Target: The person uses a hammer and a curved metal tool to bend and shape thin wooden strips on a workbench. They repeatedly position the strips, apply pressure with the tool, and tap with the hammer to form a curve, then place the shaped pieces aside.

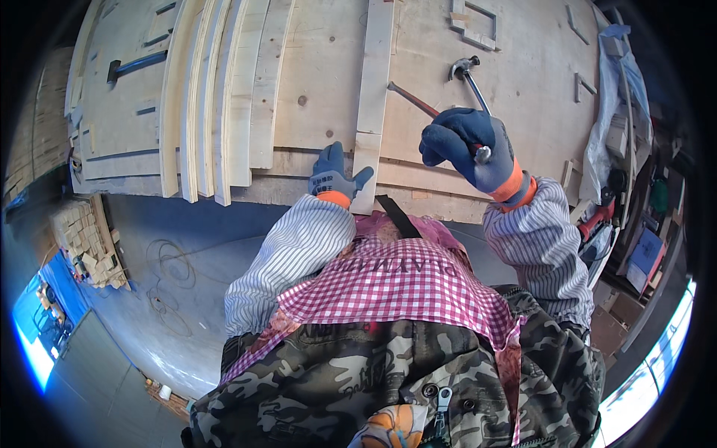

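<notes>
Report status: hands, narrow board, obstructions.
Right hand closed on reddish tool. Left hand open, thumb over narrow board. Claw hammer close beyond right hand.

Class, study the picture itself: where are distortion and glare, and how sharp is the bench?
Head view: black surrounds the round image, and the left edge of the bench bows outward; head view: white glare at lower left and lower right, with a shine on the floor; head view: the bench looks evenly lit, the claw hammer reasonably crisp.
</notes>
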Demonstrator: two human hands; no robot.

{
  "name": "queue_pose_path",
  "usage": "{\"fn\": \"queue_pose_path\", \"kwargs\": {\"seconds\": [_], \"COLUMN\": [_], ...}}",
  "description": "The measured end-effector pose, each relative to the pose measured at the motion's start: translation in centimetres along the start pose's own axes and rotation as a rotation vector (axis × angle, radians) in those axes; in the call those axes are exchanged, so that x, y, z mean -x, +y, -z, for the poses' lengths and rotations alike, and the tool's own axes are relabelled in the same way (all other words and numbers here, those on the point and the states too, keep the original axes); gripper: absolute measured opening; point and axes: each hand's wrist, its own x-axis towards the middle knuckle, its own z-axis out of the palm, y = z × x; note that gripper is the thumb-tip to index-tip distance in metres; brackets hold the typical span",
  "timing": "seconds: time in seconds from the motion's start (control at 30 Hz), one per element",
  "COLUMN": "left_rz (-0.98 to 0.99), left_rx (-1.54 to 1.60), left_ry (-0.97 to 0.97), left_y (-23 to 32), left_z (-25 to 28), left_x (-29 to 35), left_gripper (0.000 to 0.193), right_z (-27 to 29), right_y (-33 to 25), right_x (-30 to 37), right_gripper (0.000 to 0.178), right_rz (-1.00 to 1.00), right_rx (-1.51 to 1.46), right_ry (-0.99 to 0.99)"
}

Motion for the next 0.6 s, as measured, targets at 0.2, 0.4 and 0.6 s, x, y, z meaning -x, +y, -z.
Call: {"fn": "queue_pose_path", "kwargs": {"seconds": [0.2, 0.4, 0.6], "left_rz": [0.225, 0.283, 0.257], "left_rx": [-0.064, -0.034, 0.051], "left_ry": [-0.380, -0.439, -0.337], "left_y": [1.8, 1.6, 1.7], "left_z": [-0.3, -0.7, -0.6], "left_x": [1.8, 1.2, 1.6], "left_gripper": [0.104, 0.100, 0.091], "right_z": [-0.2, -0.4, -0.9], "right_y": [0.9, 0.7, 0.0], "right_x": [0.3, 0.4, 0.2], "right_gripper": [0.016, 0.017, 0.016], "right_rz": [-0.062, -0.038, -0.090], "right_rx": [-0.172, -0.233, -0.233], "right_ry": [0.110, 0.104, 0.206]}}
